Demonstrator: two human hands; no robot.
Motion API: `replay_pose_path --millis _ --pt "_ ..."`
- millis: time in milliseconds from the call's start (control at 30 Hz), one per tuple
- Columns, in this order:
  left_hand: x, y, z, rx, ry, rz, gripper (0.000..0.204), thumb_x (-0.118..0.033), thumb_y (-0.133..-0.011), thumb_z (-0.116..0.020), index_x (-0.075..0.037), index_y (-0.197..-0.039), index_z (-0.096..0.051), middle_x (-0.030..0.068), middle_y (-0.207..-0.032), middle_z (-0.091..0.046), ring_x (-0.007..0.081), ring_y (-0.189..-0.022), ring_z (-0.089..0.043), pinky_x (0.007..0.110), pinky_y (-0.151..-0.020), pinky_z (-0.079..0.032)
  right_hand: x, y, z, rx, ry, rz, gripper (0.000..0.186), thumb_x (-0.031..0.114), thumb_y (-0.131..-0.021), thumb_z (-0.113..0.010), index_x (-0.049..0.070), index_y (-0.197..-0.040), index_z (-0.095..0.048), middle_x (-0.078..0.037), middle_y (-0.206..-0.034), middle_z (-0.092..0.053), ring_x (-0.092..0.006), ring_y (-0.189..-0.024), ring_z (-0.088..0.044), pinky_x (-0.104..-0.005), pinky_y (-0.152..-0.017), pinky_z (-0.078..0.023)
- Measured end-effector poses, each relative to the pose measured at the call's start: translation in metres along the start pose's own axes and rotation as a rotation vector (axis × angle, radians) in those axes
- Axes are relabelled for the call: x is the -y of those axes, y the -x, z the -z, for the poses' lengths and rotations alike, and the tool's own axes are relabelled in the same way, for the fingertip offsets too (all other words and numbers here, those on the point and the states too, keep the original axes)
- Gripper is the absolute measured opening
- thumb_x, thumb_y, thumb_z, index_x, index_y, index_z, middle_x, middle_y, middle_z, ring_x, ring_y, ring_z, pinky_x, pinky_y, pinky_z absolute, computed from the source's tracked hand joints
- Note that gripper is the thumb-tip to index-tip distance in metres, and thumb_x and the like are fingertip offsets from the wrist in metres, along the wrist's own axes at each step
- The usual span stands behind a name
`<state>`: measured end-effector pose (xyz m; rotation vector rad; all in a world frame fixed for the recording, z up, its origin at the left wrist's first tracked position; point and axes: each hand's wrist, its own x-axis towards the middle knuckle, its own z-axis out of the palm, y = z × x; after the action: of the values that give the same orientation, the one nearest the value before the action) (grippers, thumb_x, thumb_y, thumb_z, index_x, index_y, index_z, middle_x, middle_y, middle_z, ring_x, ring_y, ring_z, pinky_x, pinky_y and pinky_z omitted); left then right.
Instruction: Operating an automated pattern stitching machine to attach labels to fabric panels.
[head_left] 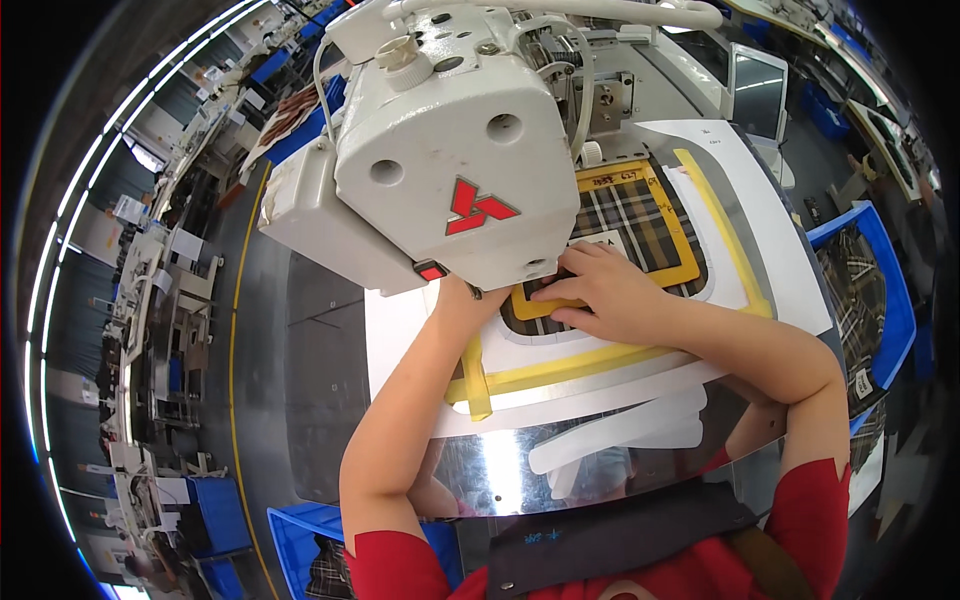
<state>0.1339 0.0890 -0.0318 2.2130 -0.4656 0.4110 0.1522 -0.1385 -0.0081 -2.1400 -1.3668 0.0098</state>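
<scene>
A yellow rectangular frame (683, 238) lies over dark plaid fabric (628, 210) on the work plate of a large white sewing machine (455, 125). My right hand (618, 290) rests on the frame's near side, its fingers apart and slightly bent over the frame edge and the fabric. A white label (606, 241) on the fabric shows just beyond those fingers. My left hand (468, 302) reaches in under the machine head at the frame's left end. The head hides most of its fingers, so I cannot see what they touch.
Yellow tape (590, 368) borders the white sheet (800, 265) around the work. Nearer me lies a shiny metal plate (480, 470) with white strips (625, 432). Blue bins with plaid fabric stand at right (895, 300) and lower left (290, 530). A screen (757, 90) stands at the back right.
</scene>
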Motion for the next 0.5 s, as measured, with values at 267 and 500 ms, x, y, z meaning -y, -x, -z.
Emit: replay_pose_path --millis 267,500 --pt "-0.001 -0.002 0.001 -0.032 -0.22 -0.121 0.028 -0.005 -0.077 -0.065 -0.005 -0.105 -0.066 0.0128 -0.103 -0.067 0.0323 -0.095 -0.063 0.038 -0.082 -0.049 0.0 0.003 0.0 -0.018 -0.055 -0.056 0.026 0.022 -0.082 -0.069 0.012 -0.106 -0.071 -0.01 -0.106 -0.058 -0.0306 -0.107 -0.052 -0.0403 -0.097 -0.039" --pt "0.013 0.0 0.005 -0.002 -0.074 -0.153 0.041 -0.002 -0.078 -0.061 -0.006 -0.119 -0.063 0.0112 -0.121 -0.063 0.0282 -0.113 -0.057 0.037 -0.099 -0.043 0.0 0.002 -0.002 -0.061 -0.047 -0.015 0.022 0.021 -0.082 -0.069 0.008 -0.1 -0.071 -0.006 -0.107 -0.06 -0.0255 -0.105 -0.054 -0.0385 -0.097 -0.04"
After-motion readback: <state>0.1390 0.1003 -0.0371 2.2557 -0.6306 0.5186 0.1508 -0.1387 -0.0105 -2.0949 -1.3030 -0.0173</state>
